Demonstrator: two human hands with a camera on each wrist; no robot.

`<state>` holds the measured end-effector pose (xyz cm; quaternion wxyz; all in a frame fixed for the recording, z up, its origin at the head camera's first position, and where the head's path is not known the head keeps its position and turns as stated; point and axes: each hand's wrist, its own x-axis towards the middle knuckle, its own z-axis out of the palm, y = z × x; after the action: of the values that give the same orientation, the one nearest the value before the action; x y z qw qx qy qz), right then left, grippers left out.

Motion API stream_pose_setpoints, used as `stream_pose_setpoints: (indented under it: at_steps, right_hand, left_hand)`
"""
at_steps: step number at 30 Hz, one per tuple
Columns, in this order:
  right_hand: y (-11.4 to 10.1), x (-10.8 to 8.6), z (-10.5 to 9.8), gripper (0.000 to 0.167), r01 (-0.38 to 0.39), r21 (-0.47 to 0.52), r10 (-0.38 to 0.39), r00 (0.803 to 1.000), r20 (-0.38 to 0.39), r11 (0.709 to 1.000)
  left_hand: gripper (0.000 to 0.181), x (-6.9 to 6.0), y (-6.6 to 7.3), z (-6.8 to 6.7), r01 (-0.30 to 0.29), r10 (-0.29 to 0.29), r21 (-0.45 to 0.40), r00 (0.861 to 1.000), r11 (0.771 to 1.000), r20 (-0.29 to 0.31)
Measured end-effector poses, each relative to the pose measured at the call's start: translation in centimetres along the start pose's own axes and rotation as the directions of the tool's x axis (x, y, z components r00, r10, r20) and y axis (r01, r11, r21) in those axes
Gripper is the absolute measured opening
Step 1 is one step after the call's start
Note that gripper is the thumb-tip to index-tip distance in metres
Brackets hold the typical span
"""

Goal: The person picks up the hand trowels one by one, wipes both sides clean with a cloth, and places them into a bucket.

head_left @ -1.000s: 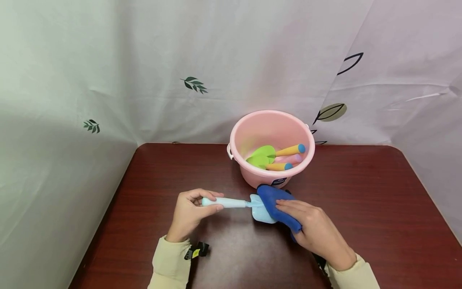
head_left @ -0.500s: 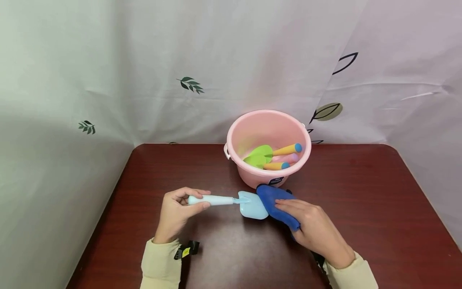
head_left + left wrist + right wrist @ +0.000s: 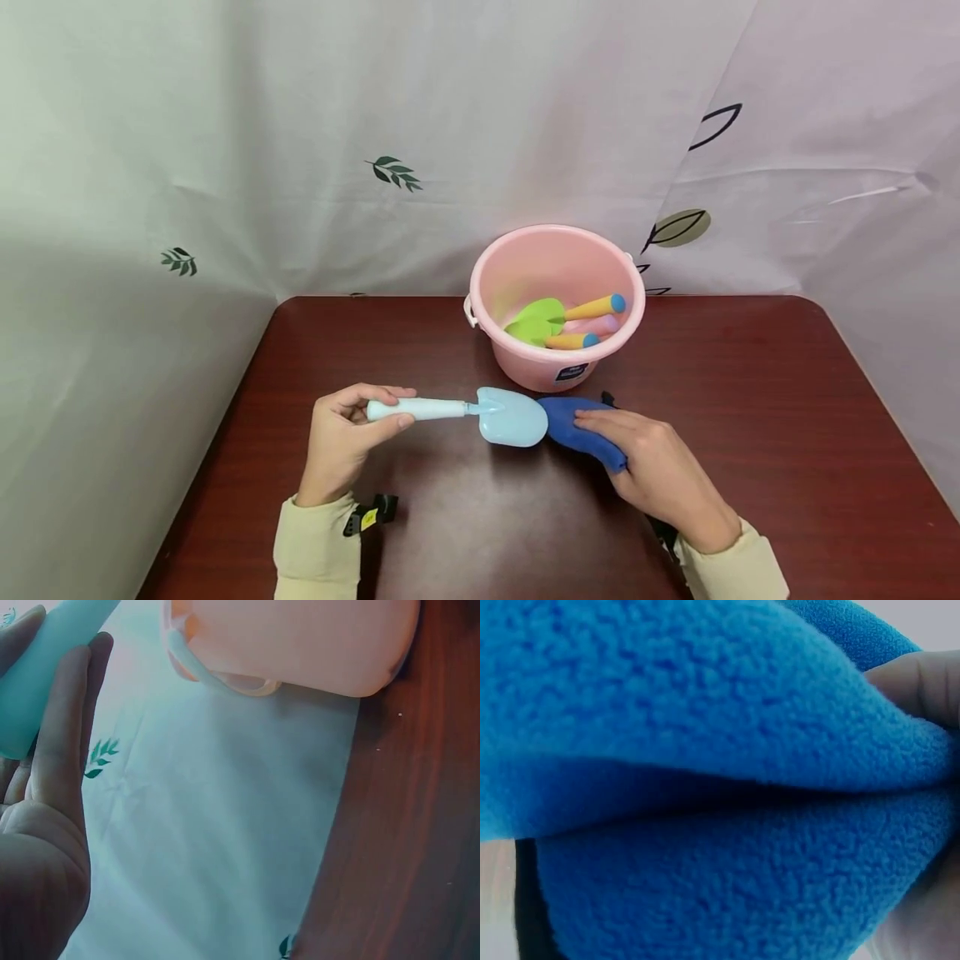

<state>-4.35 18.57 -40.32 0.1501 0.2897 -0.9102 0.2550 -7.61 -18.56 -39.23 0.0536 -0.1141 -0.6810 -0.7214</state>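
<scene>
My left hand (image 3: pixel 337 437) grips the pale handle of a light blue toy shovel (image 3: pixel 513 418) between thumb and fingers. The shovel lies level above the table, its blade pointing right. In the left wrist view, part of its handle (image 3: pixel 52 667) shows between thumb and fingers. A folded blue fleece cloth (image 3: pixel 581 427) is pinched in my right hand (image 3: pixel 660 467), its left edge at the tip of the blade; whether they touch I cannot tell. Cloth (image 3: pixel 705 697) fills most of the right wrist view and hides much of that hand.
Just behind the shovel stands a pink bucket (image 3: pixel 517 367) with a white handle mount. Inside lie green-bladed toy tools (image 3: pixel 540 321) with orange and blue handles, and something pink. The dark red-brown table (image 3: pixel 360 342) backs onto a pale leaf-print curtain (image 3: pixel 450 125).
My left hand has drawn the shovel leftward, baring its whole blade from under the cloth. The right hand and cloth stay nearly in place; the view has shifted slightly.
</scene>
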Motion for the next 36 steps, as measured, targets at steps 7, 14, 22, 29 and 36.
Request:
stream_pose_setpoints:
  at_steps: [7,14,22,29,36]
  right_hand:
    - [0.3,-0.4,-1.0,0.049,-0.039,0.001,0.039,0.999,-0.029,0.999]
    - [1.1,-0.4,-2.6,0.051,-0.036,0.001,0.036,0.996,-0.079,0.999]
    - [2.8,0.1,-5.0,0.057,-0.016,0.053,0.015,1.0,0.012,0.998]
    - [4.2,0.3,-7.1,0.063,-0.076,-0.032,0.079,0.993,0.09,0.997]
    - [6.4,0.3,-8.8,0.058,-0.132,0.054,0.122,0.979,0.163,0.99]
  left_hand:
    - [0.024,0.9,1.5,-0.2,-0.079,0.079,-0.032,0.997,0.996,0.018]
    - [0.028,2.8,3.7,0.1,-0.227,0.233,-0.18,0.972,0.957,0.015]
    - [0.023,6.3,6.5,0.9,-0.299,0.299,-0.111,0.954,0.948,-0.021]
    - [0.021,8.9,7.8,1.9,-0.323,0.323,0.021,0.946,0.946,0.006]
    - [0.02,10.9,7.8,3.1,-0.289,0.28,0.112,0.955,0.951,0.095]
